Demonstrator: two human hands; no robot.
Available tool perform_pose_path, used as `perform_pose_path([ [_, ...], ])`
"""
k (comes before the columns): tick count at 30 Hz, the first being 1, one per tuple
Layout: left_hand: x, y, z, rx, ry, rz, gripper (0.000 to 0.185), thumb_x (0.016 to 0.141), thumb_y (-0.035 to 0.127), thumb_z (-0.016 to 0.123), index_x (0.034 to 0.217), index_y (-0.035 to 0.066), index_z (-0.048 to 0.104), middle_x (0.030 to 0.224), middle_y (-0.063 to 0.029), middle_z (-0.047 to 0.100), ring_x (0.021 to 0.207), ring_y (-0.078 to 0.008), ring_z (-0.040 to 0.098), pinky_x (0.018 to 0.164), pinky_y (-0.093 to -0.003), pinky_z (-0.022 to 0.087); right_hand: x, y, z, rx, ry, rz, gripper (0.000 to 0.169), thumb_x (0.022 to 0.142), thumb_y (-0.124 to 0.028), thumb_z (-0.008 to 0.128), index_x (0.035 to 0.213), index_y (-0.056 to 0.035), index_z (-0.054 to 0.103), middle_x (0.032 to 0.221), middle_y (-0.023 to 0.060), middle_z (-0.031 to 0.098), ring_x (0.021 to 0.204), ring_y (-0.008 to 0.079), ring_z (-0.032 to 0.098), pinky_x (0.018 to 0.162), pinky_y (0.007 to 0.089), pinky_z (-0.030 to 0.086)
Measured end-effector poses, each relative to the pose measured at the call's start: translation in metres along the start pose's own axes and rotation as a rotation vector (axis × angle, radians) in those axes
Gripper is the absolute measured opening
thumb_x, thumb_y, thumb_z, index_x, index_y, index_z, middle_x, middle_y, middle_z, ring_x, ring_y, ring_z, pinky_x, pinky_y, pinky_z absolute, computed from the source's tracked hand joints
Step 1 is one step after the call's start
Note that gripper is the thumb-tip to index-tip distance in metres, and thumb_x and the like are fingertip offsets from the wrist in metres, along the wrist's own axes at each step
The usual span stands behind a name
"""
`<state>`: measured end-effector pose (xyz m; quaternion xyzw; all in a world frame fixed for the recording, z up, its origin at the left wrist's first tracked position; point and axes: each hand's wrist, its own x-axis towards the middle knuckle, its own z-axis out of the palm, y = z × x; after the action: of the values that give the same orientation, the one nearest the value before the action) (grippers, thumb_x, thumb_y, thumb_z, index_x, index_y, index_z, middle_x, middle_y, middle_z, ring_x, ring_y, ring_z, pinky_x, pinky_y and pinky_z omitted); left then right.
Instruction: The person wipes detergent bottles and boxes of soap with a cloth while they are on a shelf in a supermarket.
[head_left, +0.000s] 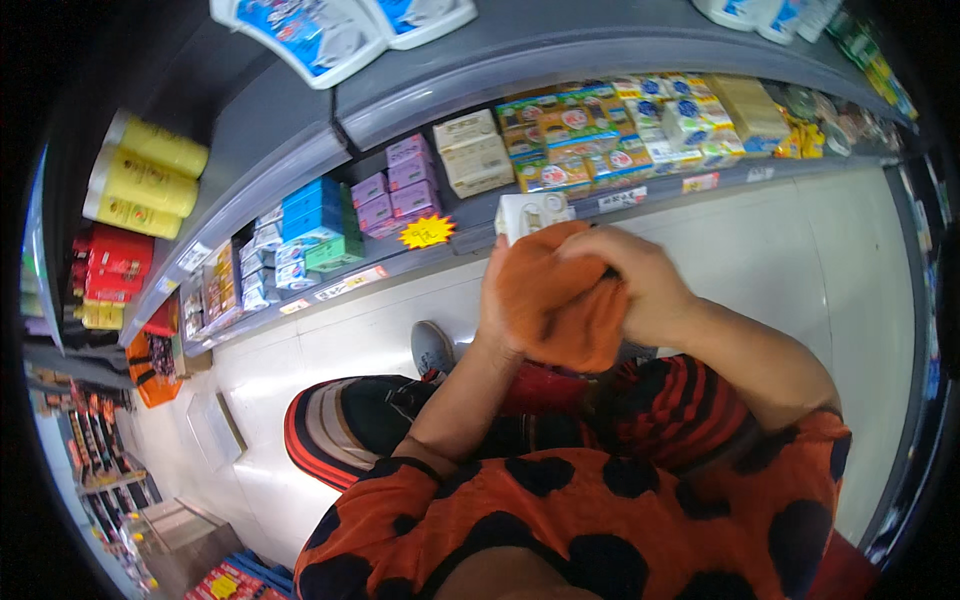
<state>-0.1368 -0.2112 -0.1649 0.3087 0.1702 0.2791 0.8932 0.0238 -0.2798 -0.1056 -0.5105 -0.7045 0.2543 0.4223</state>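
In my right hand (649, 281) is an orange cloth (566, 300), bunched and spread between both hands. My left hand (499, 307) grips a small white box (529, 212) from its left side. The cloth covers the lower part of this box and hides most of my left fingers. The top of the box shows in front of the shelf edge, beyond the cloth. Both hands are above my knees, and the right one is slightly blurred.
On the low shelf ahead stand purple boxes (397, 184), cream boxes (474, 154), orange-and-green packs (574, 131) and blue boxes (311, 210). A grey upper shelf (555, 64) overhangs them. Yellow bottles (146, 180) lie at left. A clear plastic bin or lid (214, 431) rests on the tiled floor.
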Motion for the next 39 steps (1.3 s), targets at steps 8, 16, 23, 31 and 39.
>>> perform_pose_path([
  [8, 0.005, -0.013, -0.015, -0.553, 0.067, 0.070, 0.050, 0.097, 0.044, 0.029, 0.132, 0.012, 0.044, 0.131, -0.0075, 0.050, 0.120, -0.0255, 0.047, 0.104, -0.0434, 0.031, 0.004, 0.028, -0.019, 0.129, 0.295, 0.285, 0.039, 0.076, -0.002, 0.068, 0.112, -0.0032, 0.052, 0.101, 0.0038, 0.059, 0.093, 0.0117, 0.054, 0.083, 0.0264, 0.044],
  [16, 0.002, -0.033, -0.032, -0.652, -0.021, 0.115, 0.053, 0.091, 0.046, 0.047, 0.134, 0.017, 0.042, 0.131, -0.0050, 0.050, 0.118, -0.0245, 0.050, 0.099, -0.0435, 0.038, -0.004, 0.028, -0.010, 0.316, 0.210, 0.366, 0.041, 0.078, -0.001, 0.066, 0.116, -0.0022, 0.050, 0.107, 0.0029, 0.056, 0.100, 0.0116, 0.052, 0.089, 0.0262, 0.042],
  [23, 0.009, -0.022, -0.024, -0.529, 0.152, -0.031, 0.065, 0.089, 0.057, 0.042, 0.138, 0.015, 0.036, 0.136, -0.0086, 0.045, 0.123, -0.0286, 0.044, 0.102, -0.0477, 0.035, -0.006, 0.040, -0.017, 0.109, 0.291, 0.374, 0.037, 0.077, 0.004, 0.062, 0.112, -0.0007, 0.053, 0.104, 0.0063, 0.059, 0.096, 0.0136, 0.055, 0.085, 0.0267, 0.044],
  [31, 0.004, -0.030, -0.002, -0.430, 0.072, -0.013, 0.050, 0.097, 0.041, 0.035, 0.135, 0.008, 0.037, 0.133, -0.0113, 0.046, 0.122, -0.0275, 0.046, 0.104, -0.0434, 0.035, 0.005, 0.015, -0.009, -0.088, 0.265, 0.172, 0.041, 0.071, 0.002, 0.066, 0.109, -0.0059, 0.055, 0.105, 0.0109, 0.061, 0.096, 0.0260, 0.059, 0.084, 0.0317, 0.046],
  [39, -0.001, -0.006, -0.021, -0.555, 0.076, -0.086, 0.067, 0.092, 0.056, 0.032, 0.137, 0.007, 0.035, 0.133, -0.0216, 0.043, 0.122, -0.0348, 0.043, 0.104, -0.0486, 0.032, 0.001, -0.009, 0.002, 0.154, -0.129, 0.010, 0.041, 0.069, -0.001, 0.072, 0.107, -0.0029, 0.056, 0.107, 0.0115, 0.060, 0.101, 0.0220, 0.058, 0.087, 0.0316, 0.046],
])
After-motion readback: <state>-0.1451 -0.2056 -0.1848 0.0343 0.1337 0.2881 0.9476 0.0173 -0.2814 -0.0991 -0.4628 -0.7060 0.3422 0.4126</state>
